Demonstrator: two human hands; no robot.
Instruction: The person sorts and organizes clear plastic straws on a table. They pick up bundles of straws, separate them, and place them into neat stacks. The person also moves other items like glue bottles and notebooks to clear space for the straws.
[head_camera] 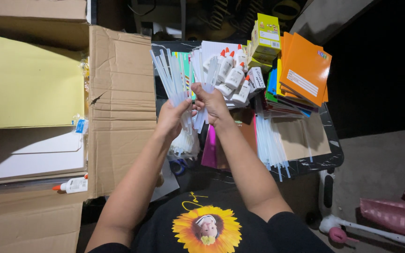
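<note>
We see our left hand (172, 117) with fingers closed around a fanned bundle of clear glue sticks (169, 77), held up above the desk (326, 159). Our right hand (212, 103) grips a second bunch of glue sticks (201, 119) just beside it. Behind them lie white glue bottles (233, 75) with orange caps, orange notebooks (305, 68) and, left, a cardboard box (120, 107).

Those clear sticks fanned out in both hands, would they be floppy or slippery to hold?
The clear sticks look fairly stiff: they stand straight above the left hand without drooping. They are probably light, since the right hand holds many at once. Smooth and thin, they seem apt to slide; the loose pile on the table lies splayed over its edge.
</note>
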